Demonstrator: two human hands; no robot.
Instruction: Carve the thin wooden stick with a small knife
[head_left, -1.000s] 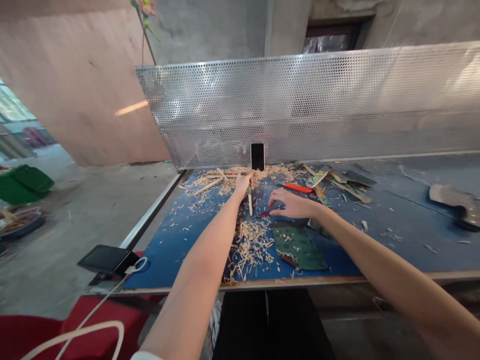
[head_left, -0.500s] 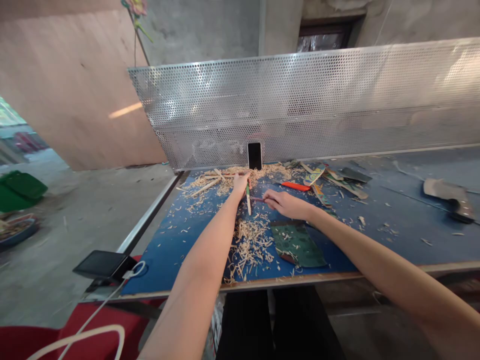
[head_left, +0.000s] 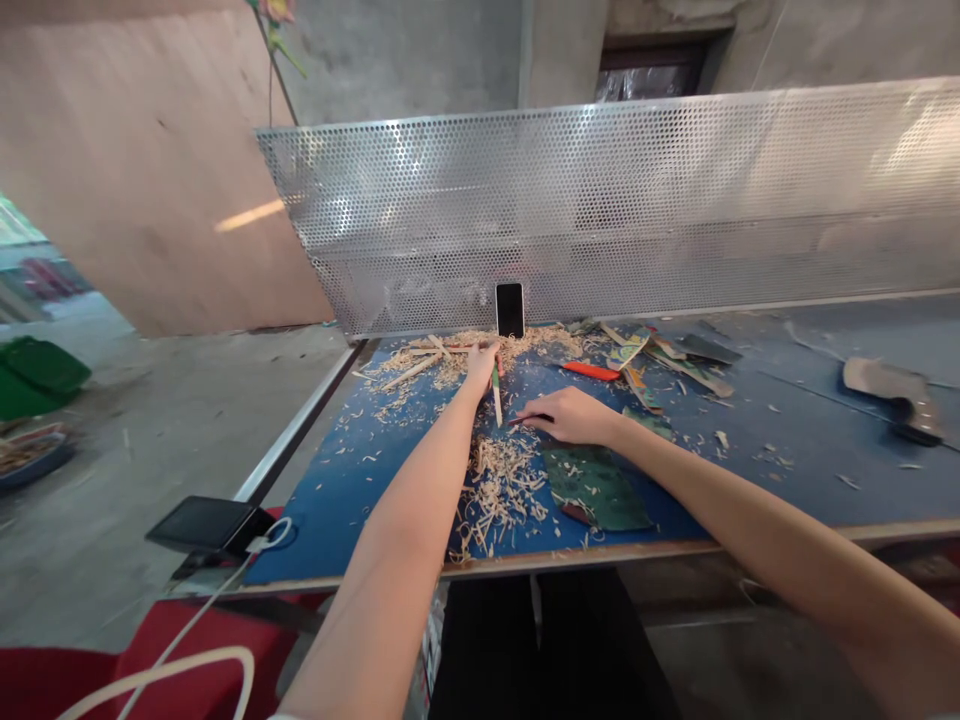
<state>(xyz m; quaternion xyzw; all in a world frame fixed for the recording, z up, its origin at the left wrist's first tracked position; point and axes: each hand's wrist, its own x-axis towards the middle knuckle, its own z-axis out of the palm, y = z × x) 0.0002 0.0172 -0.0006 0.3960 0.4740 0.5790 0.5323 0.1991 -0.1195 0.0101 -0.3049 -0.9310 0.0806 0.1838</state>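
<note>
My left hand [head_left: 482, 366] is closed around a narrow wooden strip [head_left: 497, 404], pale at the near end and green higher up. That strip points toward me over the blue tabletop [head_left: 337, 480]. To its right, my right hand [head_left: 574, 414] is closed on a thin, dark reddish tool [head_left: 516, 421], perhaps a small knife; most of it is hidden by the fingers. The tool's tip lies just right of the strip's near end, and I cannot tell whether they touch. Curled wood shavings [head_left: 504, 490] are heaped below both hands.
A phone [head_left: 510, 310] stands against the perforated metal screen [head_left: 465, 220]. Right of it lie an orange-red handle-like object [head_left: 591, 371] and wooden scraps [head_left: 694, 372]. A dark green sheet [head_left: 600, 490] lies near the front edge. A black device [head_left: 206, 525] with a cable sits at left.
My right hand has drawn the tool toward me, from across the strip to beside its near end. My left hand and the strip have hardly moved.
</note>
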